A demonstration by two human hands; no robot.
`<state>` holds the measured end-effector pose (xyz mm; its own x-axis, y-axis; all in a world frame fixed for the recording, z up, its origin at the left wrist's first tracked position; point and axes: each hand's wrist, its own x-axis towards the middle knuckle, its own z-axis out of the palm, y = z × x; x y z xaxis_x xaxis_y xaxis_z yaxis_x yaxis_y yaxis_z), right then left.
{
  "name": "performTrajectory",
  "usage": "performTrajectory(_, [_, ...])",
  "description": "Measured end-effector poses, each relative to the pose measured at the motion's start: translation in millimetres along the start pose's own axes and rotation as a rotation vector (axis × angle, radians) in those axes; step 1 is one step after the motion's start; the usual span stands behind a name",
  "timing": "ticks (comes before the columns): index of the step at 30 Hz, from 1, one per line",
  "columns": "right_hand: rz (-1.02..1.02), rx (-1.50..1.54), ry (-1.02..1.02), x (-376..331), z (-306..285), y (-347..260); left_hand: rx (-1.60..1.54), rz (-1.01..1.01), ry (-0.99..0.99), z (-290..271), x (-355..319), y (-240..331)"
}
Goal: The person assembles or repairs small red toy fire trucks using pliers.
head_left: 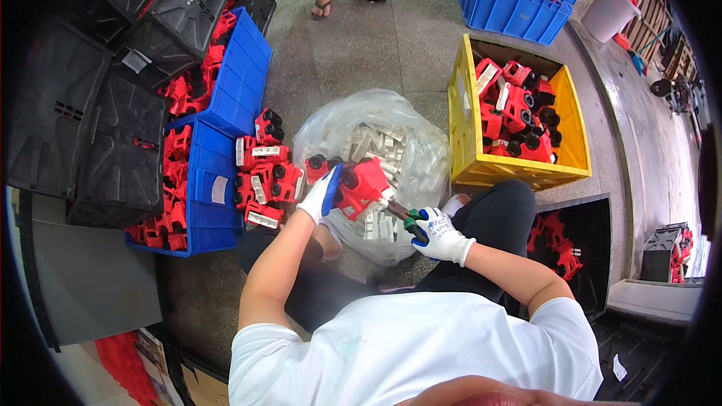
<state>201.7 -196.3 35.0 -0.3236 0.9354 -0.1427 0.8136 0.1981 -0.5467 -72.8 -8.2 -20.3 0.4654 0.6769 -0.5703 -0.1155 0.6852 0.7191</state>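
Note:
My left hand, in a white glove with a blue palm, is closed on a red toy truck with black wheels, held tilted over an open clear plastic bag. White plastic parts fill the bag. In my right hand, gloved the same way, is a pair of pliers with green handles. Their dark metal jaws point at the truck's lower right end, at a small white piece there; whether they grip it cannot be made out. Several red toy trucks with white parts lie left of the bag.
A yellow crate of red trucks stands on the right, blue crates of them on the left beside stacked black crates. More blue crates stand at the back right. Another person's feet in sandals show at the far side.

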Motion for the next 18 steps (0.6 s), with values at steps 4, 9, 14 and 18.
performTrajectory(4, [-0.026,0.034,-0.001,6.2,-2.7,-0.6,0.122,0.114,-0.002,3.2,-9.2,6.5])
performTrajectory(9, [-0.023,0.06,-0.011,9.0,-3.4,-2.7,0.174,0.066,0.066,-12.9,-3.0,0.4])
performTrajectory(14, [-0.016,0.083,-0.046,12.0,-7.3,-3.5,0.565,0.245,0.059,-17.7,-6.4,-1.4])
performTrajectory(18, [0.03,0.074,-0.068,9.5,-7.3,-0.7,0.555,0.193,0.081,15.3,-23.5,18.9])
